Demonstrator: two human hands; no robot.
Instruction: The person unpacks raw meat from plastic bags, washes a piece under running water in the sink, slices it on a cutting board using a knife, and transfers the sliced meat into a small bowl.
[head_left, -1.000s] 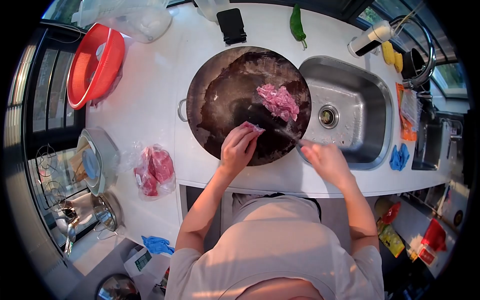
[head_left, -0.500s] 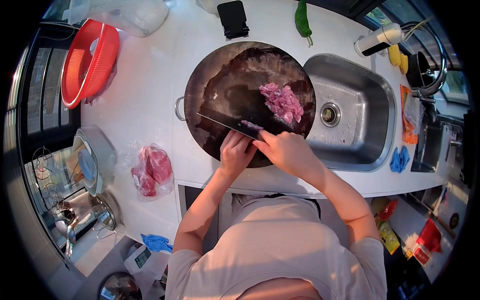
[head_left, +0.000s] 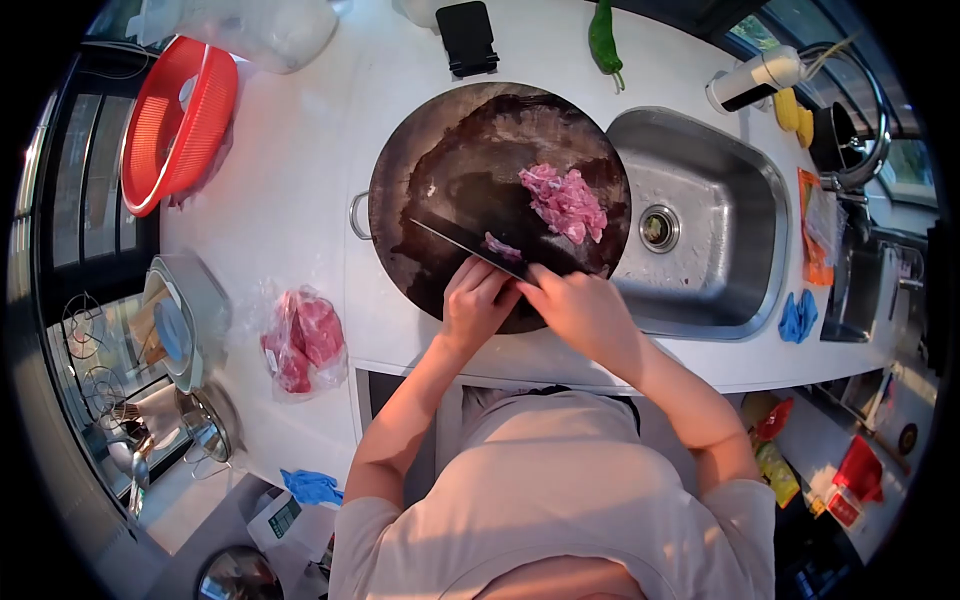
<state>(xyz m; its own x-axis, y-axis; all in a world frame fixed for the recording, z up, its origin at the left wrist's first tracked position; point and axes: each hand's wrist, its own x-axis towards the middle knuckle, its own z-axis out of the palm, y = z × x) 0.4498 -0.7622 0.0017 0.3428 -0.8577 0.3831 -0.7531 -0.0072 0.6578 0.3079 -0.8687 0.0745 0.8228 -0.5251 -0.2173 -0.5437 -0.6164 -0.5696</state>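
Note:
A round dark cutting board [head_left: 420, 140] lies on the counter in front of me. My right hand [head_left: 582, 312] grips a kitchen knife [head_left: 455, 236], its blade slanting up and left across the lower part of the board. Close against the blade is my left hand [head_left: 474, 308], fingers bent and together; whatever lies beneath them is hidden. A small strip of meat [head_left: 502, 247] rests along the blade's far side. Farther right on the board sits a pile of cut pink meat [head_left: 565, 205].
A steel sink [head_left: 690, 190] adjoins the board's right side. Bagged raw meat [head_left: 305, 340] lies to the left, with a red colander [head_left: 190, 130] beyond. Behind the board are a black stand [head_left: 466, 40] and a green pepper [head_left: 604, 42]. A blue glove [head_left: 798, 317] lies right of the sink.
The knife and my right hand have shifted slightly to the right. My left hand stays nearly in place, and the meat strip beside the blade shows more fully.

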